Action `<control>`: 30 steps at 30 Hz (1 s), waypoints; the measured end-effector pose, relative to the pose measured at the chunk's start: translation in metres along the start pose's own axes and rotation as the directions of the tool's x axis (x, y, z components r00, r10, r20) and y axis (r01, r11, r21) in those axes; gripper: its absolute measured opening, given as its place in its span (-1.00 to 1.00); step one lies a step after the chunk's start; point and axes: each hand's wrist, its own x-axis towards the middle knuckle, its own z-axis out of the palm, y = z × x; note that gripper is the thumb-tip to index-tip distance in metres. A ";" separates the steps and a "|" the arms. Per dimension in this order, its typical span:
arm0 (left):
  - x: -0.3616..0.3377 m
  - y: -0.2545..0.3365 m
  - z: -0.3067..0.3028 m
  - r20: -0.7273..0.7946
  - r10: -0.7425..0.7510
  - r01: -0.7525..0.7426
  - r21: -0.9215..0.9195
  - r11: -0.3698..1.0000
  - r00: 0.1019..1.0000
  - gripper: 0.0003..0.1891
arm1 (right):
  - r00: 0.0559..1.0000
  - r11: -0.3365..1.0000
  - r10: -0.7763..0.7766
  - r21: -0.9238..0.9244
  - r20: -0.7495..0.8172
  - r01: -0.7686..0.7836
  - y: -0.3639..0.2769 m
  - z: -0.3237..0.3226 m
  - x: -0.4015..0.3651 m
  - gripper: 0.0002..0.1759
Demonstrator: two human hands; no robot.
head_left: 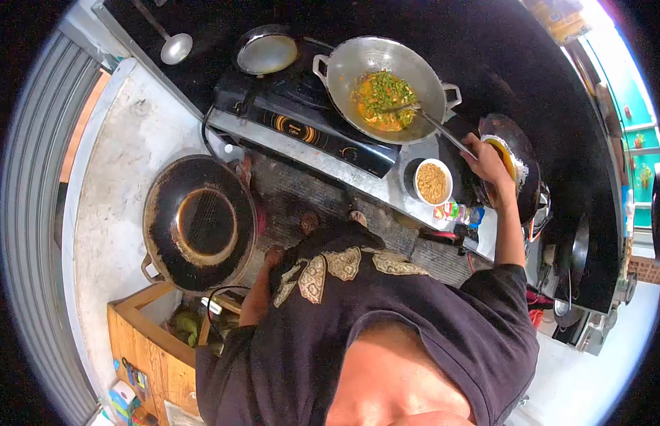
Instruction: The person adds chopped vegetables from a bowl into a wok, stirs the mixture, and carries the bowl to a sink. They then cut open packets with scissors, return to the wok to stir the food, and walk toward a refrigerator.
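My right hand (pixel 488 165) is closed around the handle of a metal spatula (pixel 444 130). The spatula's far end rests in the chopped green vegetables and orange-yellow sauce (pixel 384 99) inside a large two-handled wok (pixel 344 71). This wok sits on the right side of a black gas stove (pixel 301 128). My left hand (pixel 274 256) hangs low beside my body, near the rim of a big dark wok (pixel 200 224); its fingers are too small and dim to make out. A white bowl of brown crumbly food (pixel 432 182) stands below my right forearm's reach, on the counter.
A small pan (pixel 267 55) is on the stove's left side, and a ladle (pixel 176 49) lies farther left. Behind my right hand is a dark pan (pixel 518 135). Colourful packets (pixel 458 214) lie near the bowl. A wooden cabinet (pixel 156 362) stands at lower left.
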 end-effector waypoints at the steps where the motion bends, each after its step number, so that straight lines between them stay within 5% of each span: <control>1: 0.002 -0.012 0.004 -0.003 0.005 -0.005 0.123 0.992 1.000 -0.68 | 1.000 1.000 0.023 0.002 0.008 -0.023 -0.004 -0.006 -0.007 -0.74; 3: 0.005 -0.008 0.001 0.044 0.052 -0.061 0.220 0.974 0.998 -0.67 | 0.995 0.996 0.080 -0.046 0.060 -0.077 0.007 -0.003 -0.016 -0.74; 7: -0.003 -0.027 0.004 0.165 -0.326 0.318 0.073 0.945 0.931 -0.66 | 0.999 0.999 -0.014 -0.040 0.052 0.016 -0.001 0.005 -0.016 -0.76; 9: -0.005 -0.027 0.000 0.210 -0.392 0.393 0.039 0.919 0.895 -0.65 | 1.000 0.997 0.003 -0.079 0.020 -0.001 0.000 0.022 -0.007 -0.77; 11: -0.002 -0.032 0.002 0.124 -0.206 0.203 0.033 0.979 0.971 -0.65 | 0.994 0.994 -0.090 -0.073 -0.056 0.086 0.019 0.041 0.009 -0.77; 13: -0.004 -0.006 -0.004 -0.055 0.045 -0.042 0.062 0.997 0.997 -0.66 | 0.999 0.997 0.033 -0.068 0.037 -0.030 -0.010 0.010 0.008 -0.77; 15: -0.007 -0.023 0.001 0.026 -0.184 0.178 0.148 0.973 0.983 -0.66 | 0.986 0.990 0.086 -0.119 0.142 -0.069 -0.037 -0.034 0.006 -0.77; 16: -0.008 -0.023 0.000 0.068 -0.216 0.201 0.180 0.963 0.974 -0.65 | 0.990 0.953 -0.104 -0.276 0.091 0.126 -0.023 -0.038 0.010 -0.76; 18: -0.009 -0.017 -0.002 0.168 -0.165 0.117 0.266 0.957 0.972 -0.63 | 0.975 0.993 0.028 -0.117 0.220 -0.002 -0.024 -0.066 0.008 -0.73; 21: 0.000 0.030 -0.023 0.398 0.032 -0.192 0.370 0.909 0.917 -0.60 | 0.918 0.983 0.161 -0.139 0.363 -0.118 -0.034 -0.086 0.017 -0.73; 23: -0.001 -0.014 -0.008 0.415 0.000 -0.102 0.226 0.969 0.910 -0.57 | 0.893 0.983 0.165 -0.149 0.419 -0.112 -0.050 -0.088 0.027 -0.73; 24: -0.008 -0.029 0.002 0.356 0.141 -0.313 0.490 0.814 0.924 -0.56 | 0.879 0.982 0.168 -0.153 0.447 -0.110 -0.056 -0.087 0.032 -0.73; 26: -0.014 -0.018 0.006 0.201 0.037 -0.144 0.548 0.824 0.979 -0.54 | 0.880 0.990 0.139 -0.075 0.454 -0.118 -0.046 -0.065 0.050 -0.73; 30: -0.006 -0.025 0.013 0.154 -0.108 0.031 0.430 0.902 0.982 -0.53 | 0.913 0.990 0.081 0.072 0.399 -0.120 -0.032 -0.029 0.077 -0.74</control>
